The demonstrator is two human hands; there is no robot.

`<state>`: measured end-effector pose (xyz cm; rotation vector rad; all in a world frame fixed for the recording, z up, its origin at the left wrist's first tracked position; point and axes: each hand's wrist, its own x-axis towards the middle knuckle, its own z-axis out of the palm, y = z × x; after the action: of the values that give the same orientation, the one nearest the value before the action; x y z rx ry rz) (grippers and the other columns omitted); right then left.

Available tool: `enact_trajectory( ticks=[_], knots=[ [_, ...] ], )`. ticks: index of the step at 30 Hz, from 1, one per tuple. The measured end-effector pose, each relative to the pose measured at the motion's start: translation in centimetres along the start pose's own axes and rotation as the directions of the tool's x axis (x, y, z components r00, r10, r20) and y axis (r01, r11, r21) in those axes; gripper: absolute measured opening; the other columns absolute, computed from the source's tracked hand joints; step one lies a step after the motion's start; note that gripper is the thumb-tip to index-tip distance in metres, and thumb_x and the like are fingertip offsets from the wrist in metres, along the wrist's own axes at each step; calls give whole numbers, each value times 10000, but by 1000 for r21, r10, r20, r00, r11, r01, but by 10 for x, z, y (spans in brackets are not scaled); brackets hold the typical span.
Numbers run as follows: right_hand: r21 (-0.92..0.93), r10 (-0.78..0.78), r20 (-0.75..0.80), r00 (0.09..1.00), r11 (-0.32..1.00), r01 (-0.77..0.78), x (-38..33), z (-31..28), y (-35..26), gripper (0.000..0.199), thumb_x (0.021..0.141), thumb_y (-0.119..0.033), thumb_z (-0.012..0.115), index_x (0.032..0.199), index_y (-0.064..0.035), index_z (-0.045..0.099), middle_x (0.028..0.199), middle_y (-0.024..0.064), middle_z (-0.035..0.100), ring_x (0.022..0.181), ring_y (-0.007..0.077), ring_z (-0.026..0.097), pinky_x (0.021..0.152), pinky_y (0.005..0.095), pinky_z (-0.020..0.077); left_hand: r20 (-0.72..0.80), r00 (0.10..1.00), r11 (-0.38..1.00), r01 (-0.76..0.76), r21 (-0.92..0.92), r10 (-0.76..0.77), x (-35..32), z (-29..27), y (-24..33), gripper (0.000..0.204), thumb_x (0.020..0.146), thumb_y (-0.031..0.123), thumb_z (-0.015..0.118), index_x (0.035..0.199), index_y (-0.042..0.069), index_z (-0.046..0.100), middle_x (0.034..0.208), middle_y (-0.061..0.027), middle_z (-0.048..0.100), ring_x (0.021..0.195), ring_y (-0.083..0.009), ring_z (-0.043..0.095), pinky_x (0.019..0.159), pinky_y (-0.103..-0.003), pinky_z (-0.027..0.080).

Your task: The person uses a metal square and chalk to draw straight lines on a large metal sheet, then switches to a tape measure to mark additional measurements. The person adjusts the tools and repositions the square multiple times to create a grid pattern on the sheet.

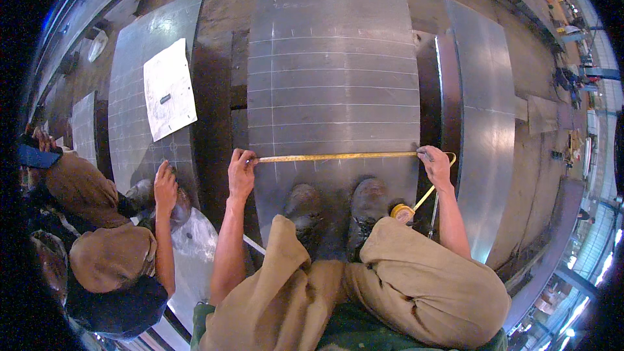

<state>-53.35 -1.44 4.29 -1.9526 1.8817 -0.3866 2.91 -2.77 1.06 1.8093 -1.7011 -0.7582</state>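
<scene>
A yellow tape measure blade [335, 156] stretches straight across the grey metal plate [335, 101] on which my boots [303, 211] rest. Its end is pinched in my left hand [242, 174] at the plate's left edge. At the right edge my right hand [437, 166] grips the blade between thumb and fingers. Past that hand the blade loops back down to the round yellow tape case [402, 213], beside my right knee. White lines run across the plate, with short tick marks near the far end and close to the blade, and handwriting at the top.
To the left, a marked plate [130, 71] carries a white paper sheet [169, 88] with a small dark object [165, 99] on it. A crouching co-worker's hand [166, 188] touches that plate. Another plate [487, 110] stands to the right, beyond a dark gap.
</scene>
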Motion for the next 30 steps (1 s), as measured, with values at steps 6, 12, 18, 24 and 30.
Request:
enact_trajectory(
  ticks=[6, 12, 18, 24, 30],
  knots=[
    [-5, -109, -41, 993, 994, 109, 5, 0, -8, 144, 859, -109, 707, 969, -18, 688, 938, 146, 696, 899, 335, 670, 789, 384, 526, 8, 1000, 1000, 4, 23, -5, 0, -1, -1, 111, 831, -12, 676, 923, 33, 635, 920, -138, 561, 834, -343, 597, 703, -411, 485],
    [16, -51, 8, 999, 999, 51, 0, 0, 3, 159, 865, -114, 688, 1015, -61, 698, 996, 135, 709, 960, 331, 673, 824, 409, 536, 4, 999, 999, -45, -1, 45, 0, 5, -3, 103, 830, -23, 663, 910, 31, 625, 908, -145, 549, 829, -353, 595, 705, -421, 489],
    [31, -40, 4, 999, 999, 39, -1, -8, -8, 137, 887, -104, 668, 999, -25, 674, 952, 137, 694, 905, 333, 667, 782, 387, 527, 768, 615, -239, 729, -641, -181, 16, -9, -29, 352, 1020, 368, 436, 1096, 62, 592, 908, -97, 608, 814, -282, 592, 642, -407, 515],
    [42, 19, 22, 1000, 999, -20, 8, -3, -17, 122, 871, -151, 688, 975, -87, 697, 959, 106, 711, 919, 319, 672, 796, 402, 539, 735, 637, -63, 744, -665, -234, 7, 17, -66, 349, 1016, 396, 398, 976, 105, 586, 884, -92, 613, 768, -235, 567, 648, -392, 486],
    [48, -15, 25, 1000, 999, 14, 6, -11, -17, 130, 873, -172, 683, 973, -90, 700, 976, 108, 714, 930, 328, 669, 807, 409, 534, 754, 627, -151, 740, -655, -198, 14, 16, -56, 294, 1003, 346, 425, 853, 132, 561, 800, -40, 578, 731, -181, 532, 672, -392, 454]
  ],
)
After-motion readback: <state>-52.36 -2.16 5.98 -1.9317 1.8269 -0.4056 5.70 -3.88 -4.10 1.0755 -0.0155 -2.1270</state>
